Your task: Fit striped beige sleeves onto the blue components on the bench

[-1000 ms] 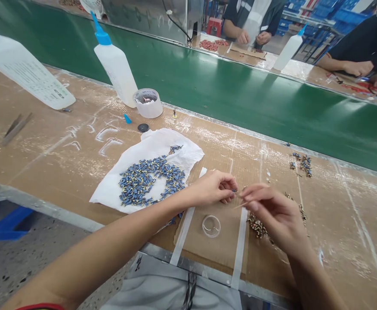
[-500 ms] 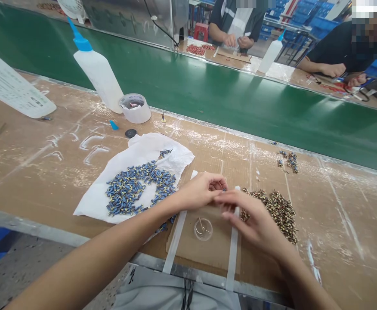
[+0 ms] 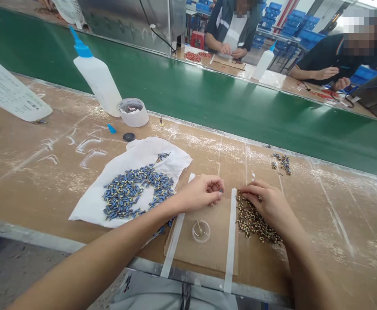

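My left hand (image 3: 208,192) is closed in a pinch above the cardboard pad (image 3: 208,256), with a small blue piece (image 3: 221,191) showing at its fingertips. My right hand (image 3: 266,200) hovers at the far edge of a pile of small brown and cream pieces (image 3: 256,224), its fingertips pressed together; whatever they grip is hidden. Left of the pad, many small blue and yellow pieces (image 3: 120,193) lie on a white sheet (image 3: 88,202). A small clear cup (image 3: 201,232) with a thin stick in it stands on the pad between my forearms.
White squeeze bottles (image 3: 100,82) with a blue nozzle on one, a tape roll (image 3: 133,113) and a black cap (image 3: 129,137) stand at the back left. Joined pieces (image 3: 285,163) lie back right. Beyond runs a green belt (image 3: 188,101); two people work across it.
My hands have come apart. The right has moved right, from beside the left hand to the brown pile. The left stays over the pad with the blue piece.
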Motion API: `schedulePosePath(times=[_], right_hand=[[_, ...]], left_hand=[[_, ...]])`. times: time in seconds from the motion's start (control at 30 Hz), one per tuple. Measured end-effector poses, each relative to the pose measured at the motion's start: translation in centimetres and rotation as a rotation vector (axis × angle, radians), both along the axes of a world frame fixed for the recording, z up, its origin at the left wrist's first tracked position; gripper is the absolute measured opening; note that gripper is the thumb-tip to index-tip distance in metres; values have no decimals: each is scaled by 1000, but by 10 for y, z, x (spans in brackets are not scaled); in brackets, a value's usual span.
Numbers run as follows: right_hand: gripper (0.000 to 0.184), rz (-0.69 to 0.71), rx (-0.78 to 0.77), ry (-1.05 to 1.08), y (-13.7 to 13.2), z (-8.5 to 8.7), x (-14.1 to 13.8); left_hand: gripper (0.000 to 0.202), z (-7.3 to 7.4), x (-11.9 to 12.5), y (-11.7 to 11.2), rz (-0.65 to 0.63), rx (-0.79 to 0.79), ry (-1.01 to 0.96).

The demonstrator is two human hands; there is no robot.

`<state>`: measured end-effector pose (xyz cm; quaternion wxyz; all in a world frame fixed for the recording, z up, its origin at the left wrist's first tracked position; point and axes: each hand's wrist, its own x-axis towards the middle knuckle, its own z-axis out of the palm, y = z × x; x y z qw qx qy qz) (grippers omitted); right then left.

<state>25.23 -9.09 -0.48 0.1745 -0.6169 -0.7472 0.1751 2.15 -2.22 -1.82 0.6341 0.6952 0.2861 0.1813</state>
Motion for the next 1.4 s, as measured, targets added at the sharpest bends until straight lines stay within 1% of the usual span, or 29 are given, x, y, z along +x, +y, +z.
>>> schedulePosePath(times=[0.13,0.27,0.4,0.47,0.57,0.63,0.7,0.77,0.87,1.0,1.23,1.3,1.4], right_hand=[[18,-5,8,-53,0,-4,-2],[14,-62,46,-66,1,-8,-6],[17,-112,58,-37,0,-7,-9],[17,-164,36,88,-1,-4,-9],[19,-273,-40,444,-3,1,-14],[21,-324,-87,661,-5,3,-20],[22,-340,-127,796,-6,4,-27],[22,-335,-158,867,-7,3,-33],[21,-331,-170,902,-7,1,-39],[19,-337,-136,893,-7,-1,-45],[13,-303,-125,957,-9,-4,-55],[13,-294,-110,956,-9,-6,-57],[14,-278,-70,875,-10,-8,-57]], left_hand=[[6,1,0,0,3,-40,-1],[5,0,1,0,12,-76,-10],[7,1,2,-2,32,-69,1],[10,2,3,-3,51,-51,12],[11,4,4,-5,80,22,13],[10,4,4,-6,74,89,-13],[10,3,4,-7,58,138,-48],[9,2,4,-7,57,160,-64],[11,1,4,-7,94,175,-41],[15,2,3,-8,143,157,-28],[14,6,3,-10,159,168,-18],[14,7,3,-9,160,221,1],[13,8,2,-9,189,431,45]])
